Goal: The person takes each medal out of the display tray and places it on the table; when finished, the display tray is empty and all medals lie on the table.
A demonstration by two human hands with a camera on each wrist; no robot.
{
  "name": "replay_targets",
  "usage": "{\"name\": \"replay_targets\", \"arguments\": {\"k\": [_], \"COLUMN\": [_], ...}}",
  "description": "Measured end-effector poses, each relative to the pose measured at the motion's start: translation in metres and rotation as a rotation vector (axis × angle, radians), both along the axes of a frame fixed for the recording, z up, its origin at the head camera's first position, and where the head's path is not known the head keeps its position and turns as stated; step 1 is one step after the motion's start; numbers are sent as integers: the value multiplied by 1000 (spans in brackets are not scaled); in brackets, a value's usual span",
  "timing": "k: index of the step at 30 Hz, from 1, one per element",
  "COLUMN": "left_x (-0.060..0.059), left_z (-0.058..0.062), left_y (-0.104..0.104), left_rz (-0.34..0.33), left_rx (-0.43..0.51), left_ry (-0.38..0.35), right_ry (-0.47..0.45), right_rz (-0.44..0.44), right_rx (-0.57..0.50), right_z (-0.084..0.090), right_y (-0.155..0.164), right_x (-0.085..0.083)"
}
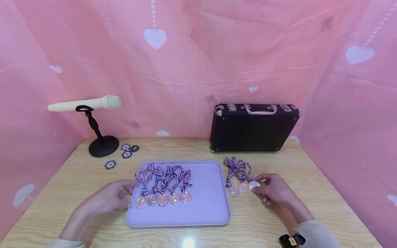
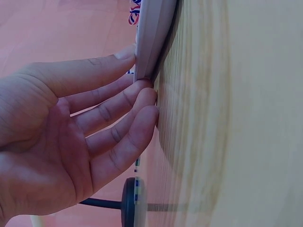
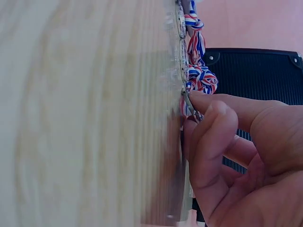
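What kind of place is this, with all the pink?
Probably a staged tabletop set, not a home: pink heart-print cloth walls in a wooden table holding a microphone, medals on a tray.

Head overview; wrist close-ups at table (image 1: 279, 210) level

The tray (image 1: 211, 203) is pale lilac, and the medals (image 1: 162, 199) on it are pinkish metal on ribbons (image 1: 164, 175) striped red, white and blue. The table (image 1: 310, 172) is light wood grain, the case (image 1: 252, 132) black with silver fittings, the microphone (image 1: 83, 103) cream on a black stand (image 1: 102, 144). The backdrop (image 1: 217, 51) is pink with white hearts.
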State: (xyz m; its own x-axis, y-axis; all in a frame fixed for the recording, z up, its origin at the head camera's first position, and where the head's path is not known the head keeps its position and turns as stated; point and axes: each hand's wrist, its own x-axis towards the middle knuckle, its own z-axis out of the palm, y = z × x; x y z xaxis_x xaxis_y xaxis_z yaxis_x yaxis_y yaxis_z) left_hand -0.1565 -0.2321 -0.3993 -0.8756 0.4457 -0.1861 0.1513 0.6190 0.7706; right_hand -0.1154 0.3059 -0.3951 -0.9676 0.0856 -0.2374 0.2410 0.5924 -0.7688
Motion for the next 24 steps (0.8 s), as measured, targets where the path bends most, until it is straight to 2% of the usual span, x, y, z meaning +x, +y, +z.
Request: {"name": "replay_targets", "arguments": {"k": [7, 13, 17, 20, 24], "left_x": [1, 1, 0, -1, -2], "left_z": [-1, 0, -1, -1, -1], "left_y": [-1, -2, -1, -1, -2], "left_rz": [22, 17, 8, 9, -8], "left_rx": [-14, -19, -9, -9, -1], "left_ry": [-9, 2, 11, -1, 0], "right_ry": [24, 21, 75, 127, 153], "right_rz": [-5, -12, 11, 47, 89], "right_rx": [65, 70, 77, 78, 33], "right_z": [1, 4, 13, 23, 30], "right_y": [-6, -4, -6, -19, -54], "right_x": [-2, -3, -1, 0, -2]}}
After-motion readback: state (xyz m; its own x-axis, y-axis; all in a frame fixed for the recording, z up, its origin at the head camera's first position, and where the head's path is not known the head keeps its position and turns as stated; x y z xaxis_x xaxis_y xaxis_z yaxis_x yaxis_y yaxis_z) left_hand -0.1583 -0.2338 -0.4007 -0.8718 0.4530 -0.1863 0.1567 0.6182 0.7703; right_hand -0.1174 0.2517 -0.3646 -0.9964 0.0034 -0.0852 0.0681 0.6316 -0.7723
